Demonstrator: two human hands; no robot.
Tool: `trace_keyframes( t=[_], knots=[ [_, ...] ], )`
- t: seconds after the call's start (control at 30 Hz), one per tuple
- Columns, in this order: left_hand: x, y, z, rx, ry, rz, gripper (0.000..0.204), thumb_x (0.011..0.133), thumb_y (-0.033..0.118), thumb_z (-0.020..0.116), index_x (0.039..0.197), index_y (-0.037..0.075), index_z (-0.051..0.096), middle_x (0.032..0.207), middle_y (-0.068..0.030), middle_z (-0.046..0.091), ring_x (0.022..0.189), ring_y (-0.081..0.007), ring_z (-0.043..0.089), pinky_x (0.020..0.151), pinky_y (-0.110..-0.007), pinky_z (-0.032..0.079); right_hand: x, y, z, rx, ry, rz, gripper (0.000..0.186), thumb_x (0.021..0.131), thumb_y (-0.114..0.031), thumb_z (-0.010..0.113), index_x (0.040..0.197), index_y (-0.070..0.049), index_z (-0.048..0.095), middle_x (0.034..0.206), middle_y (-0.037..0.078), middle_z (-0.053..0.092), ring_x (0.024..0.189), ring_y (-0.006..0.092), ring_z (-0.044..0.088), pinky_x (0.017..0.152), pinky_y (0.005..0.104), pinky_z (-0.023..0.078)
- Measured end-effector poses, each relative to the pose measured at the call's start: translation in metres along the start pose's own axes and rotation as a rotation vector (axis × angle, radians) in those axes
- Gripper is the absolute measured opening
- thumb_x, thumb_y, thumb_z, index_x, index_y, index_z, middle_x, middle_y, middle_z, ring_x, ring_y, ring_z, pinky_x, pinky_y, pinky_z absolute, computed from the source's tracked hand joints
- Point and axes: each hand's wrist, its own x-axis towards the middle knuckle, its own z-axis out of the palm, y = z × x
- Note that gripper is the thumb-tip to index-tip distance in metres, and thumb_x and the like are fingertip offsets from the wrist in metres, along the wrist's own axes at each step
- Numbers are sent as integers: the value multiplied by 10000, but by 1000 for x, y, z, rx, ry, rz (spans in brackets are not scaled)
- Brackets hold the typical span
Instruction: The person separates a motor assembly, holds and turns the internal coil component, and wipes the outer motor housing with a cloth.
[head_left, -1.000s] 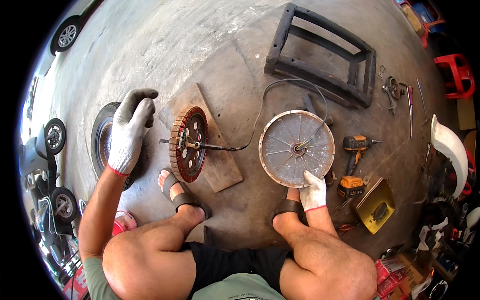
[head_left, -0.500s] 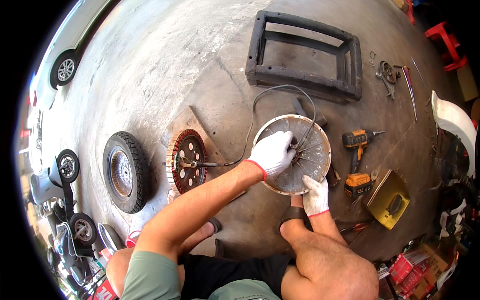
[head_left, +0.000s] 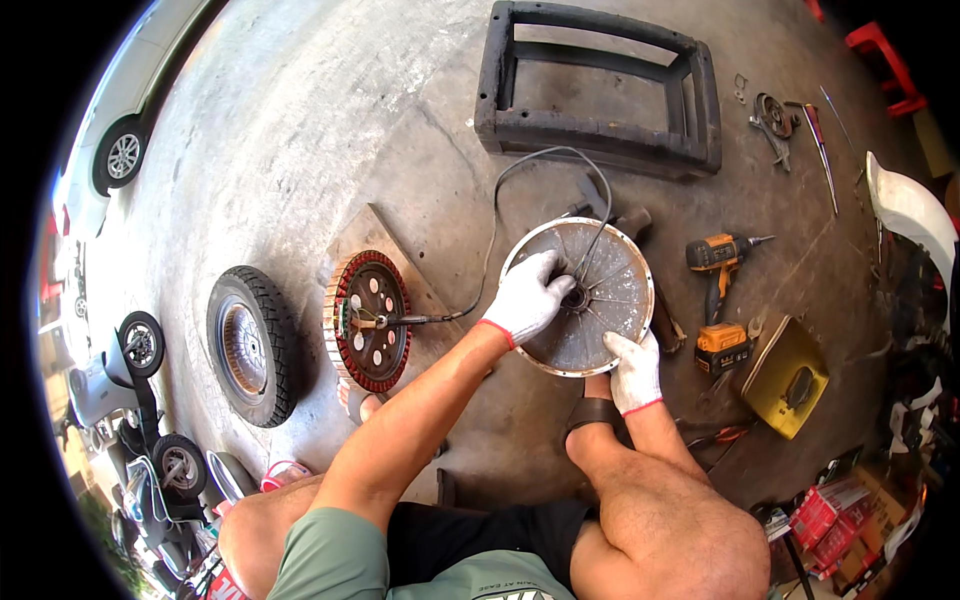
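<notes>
A round grey metal wheel hub cover (head_left: 605, 325) with radial ribs is held tilted above the floor in front of me. My right hand (head_left: 636, 372), in a white glove, grips its lower right rim. My left hand (head_left: 530, 295), also gloved, is closed with its fingertips at the central hole, pinching the dark cable (head_left: 583, 262) there; the exact grip is partly hidden. That cable loops up and back to the shaft of a motor stator (head_left: 370, 320) with red windings, standing on edge to the left.
A tyre on a rim (head_left: 252, 345) stands left of the stator. A flat board (head_left: 372, 235) lies behind the stator, and a black metal frame (head_left: 600, 135) lies beyond. On the right are a cordless drill (head_left: 717, 290), a yellow panel (head_left: 787, 378) and a long screwdriver (head_left: 823, 155).
My left hand has drawn slightly left from the cover's centre, so the central hole now shows. The right hand keeps its hold on the rim. The whole view has shifted a little.
</notes>
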Motion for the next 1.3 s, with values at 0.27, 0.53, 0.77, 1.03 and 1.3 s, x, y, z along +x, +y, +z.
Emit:
trace_keyframes(
  t=[0.27,0.53,0.77,1.03,1.3],
  knots=[
    [-4,-5,11,-64,59,-35,248,900,179,643,1054,-14,612,1010,-229,657,968,-367,641,853,-421,493,0,-1,3,-53,17,1,491,813,73,586,1301,37,543,1197,102,645,1031,204,635,950,342,505],
    [-4,-15,23,87,76,101,214,872,150,669,1019,0,626,959,-194,679,922,-348,664,826,-415,512,-4,-3,10,-108,-17,-115,516,820,112,539,1330,36,531,1197,87,641,1057,172,612,981,312,474],
    [-4,4,27,-278,284,-106,160,891,96,678,977,-30,632,865,-114,684,806,-148,636,755,-314,521,9,-5,12,-302,15,-132,489,825,127,539,1305,32,540,1184,84,639,1038,156,602,964,297,469],
    [-3,-22,15,-404,315,-102,117,946,98,631,985,-12,625,828,-11,616,755,-72,546,684,-242,472,11,-12,9,-279,58,-210,409,822,114,537,1223,36,558,1099,89,652,967,148,605,905,291,487],
    [-8,-20,20,-332,108,-174,192,974,176,602,993,-12,636,837,-10,617,767,-67,514,704,-248,453,8,-22,16,-380,52,-281,302,834,95,530,1127,28,563,1017,81,635,920,130,580,855,272,478]
  ],
)
